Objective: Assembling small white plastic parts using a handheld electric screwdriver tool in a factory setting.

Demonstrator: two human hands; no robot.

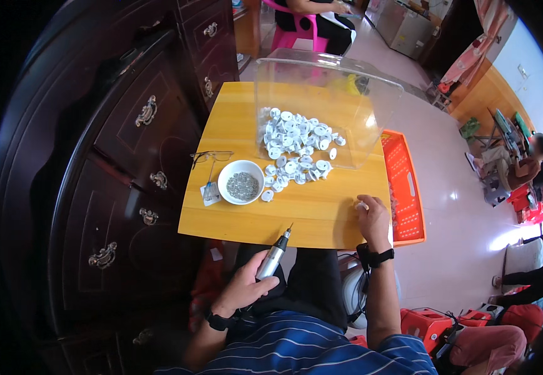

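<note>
The silver pen-shaped power tool (273, 256) sits in the left hand (244, 289), fingers wrapped round its barrel like a thick pencil, tip tilted up and away toward the near edge of the worktop (321, 215); held that way, the point stays ready without touching anything. The right hand (373, 215) rests on the near right corner of the worktop, its fingertips pinched on 1 small white piece (361, 204) (too small to make out its shape), so the piece is kept steady on the wood.

Farther off, a heap of white round discs (298, 147) spreads across the middle, spilling from the open near side of a clear plastic bin (328, 84) tipped on the far half, which keeps the stock within reach. Left of the heap stands 1 white bowl (241, 182) of small grey metal bits, with a pair of glasses (211, 156) just beyond it. An orange crate (404, 190) hangs beside the right edge, below worktop level. A dark wooden dresser (127, 156) fills the left.
</note>
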